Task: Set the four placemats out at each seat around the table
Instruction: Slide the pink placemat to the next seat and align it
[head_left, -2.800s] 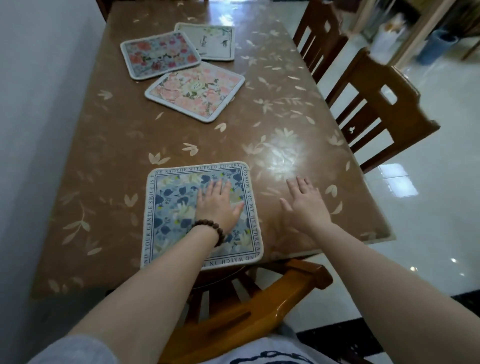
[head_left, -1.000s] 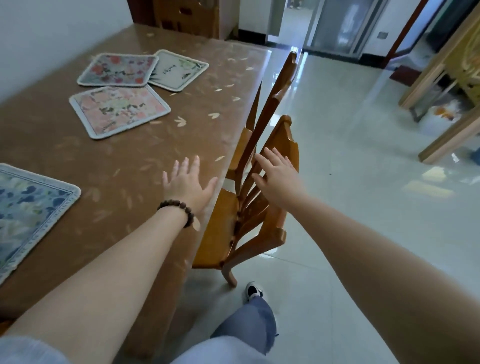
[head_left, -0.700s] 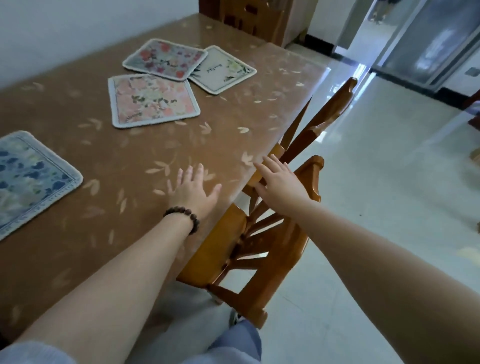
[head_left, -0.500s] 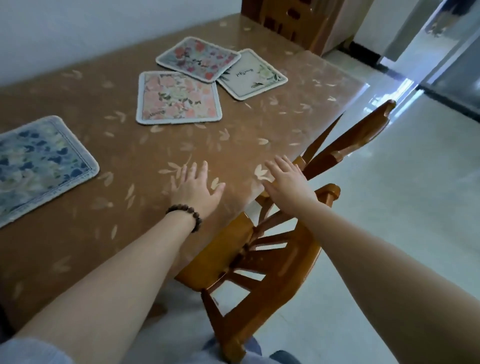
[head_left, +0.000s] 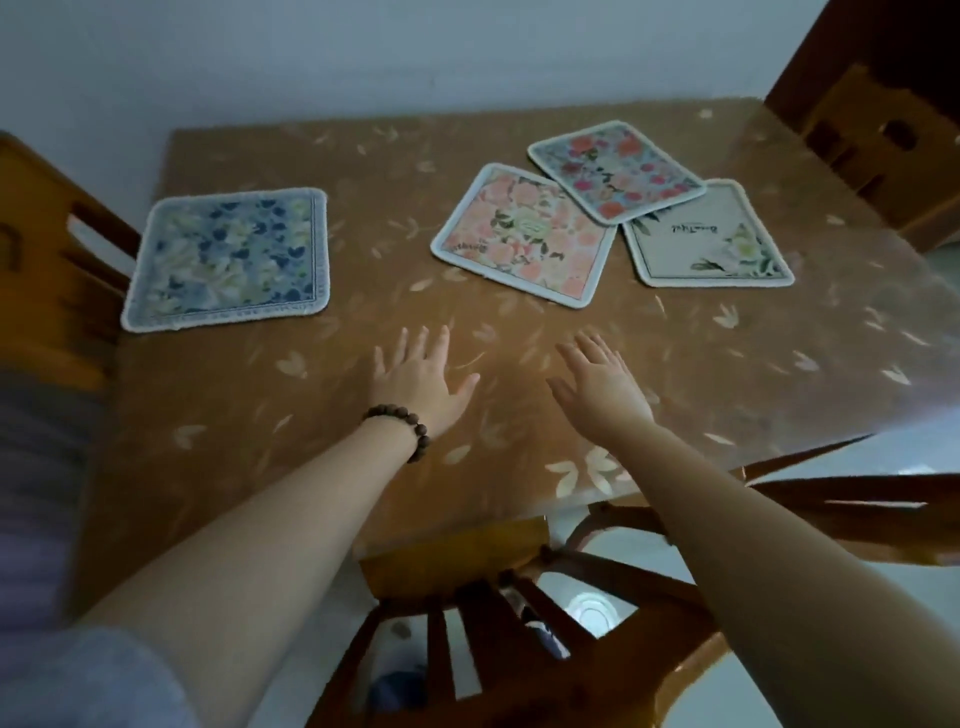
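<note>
Right, bare table ahead of both hands; chair at 6 o'clock under the near edge. Blue placemat at 10 o'clock; pink placemat, red-flowered placemat, cream placemat clustered at 1 o'clock, red overlapping both. Left hand, right hand spread, empty, palms down.

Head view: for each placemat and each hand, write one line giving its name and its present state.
Blue placemat: flat, alone by the left chair.
Pink placemat: flat, one corner under the red-flowered one.
Red-flowered placemat: overlapping the pink and cream ones.
Cream placemat: flat, partly covered.
Left hand: open, empty.
Right hand: open, empty.
</note>
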